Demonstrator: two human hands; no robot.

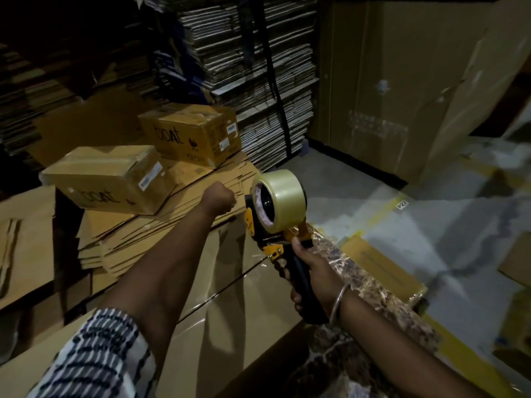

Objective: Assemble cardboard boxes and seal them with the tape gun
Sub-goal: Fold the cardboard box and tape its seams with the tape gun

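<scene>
My right hand (311,275) grips the black handle of a yellow and black tape gun (271,222) loaded with a roll of clear tape, held above the near cardboard box (230,297). That box has glossy tape along its top seam. My left hand (219,196) reaches forward as a closed fist over the stack of flattened cardboard (138,237); nothing shows in it. Two sealed brown boxes (112,176) (195,133) printed with "boat" lie on that stack.
Tall bundles of flat cardboard sheets (258,67) stand at the back. A large upright carton (388,81) fills the right rear. A marble-patterned ledge (359,282) runs beside the near box. The grey floor (431,225) to the right has yellow lines and loose cardboard pieces.
</scene>
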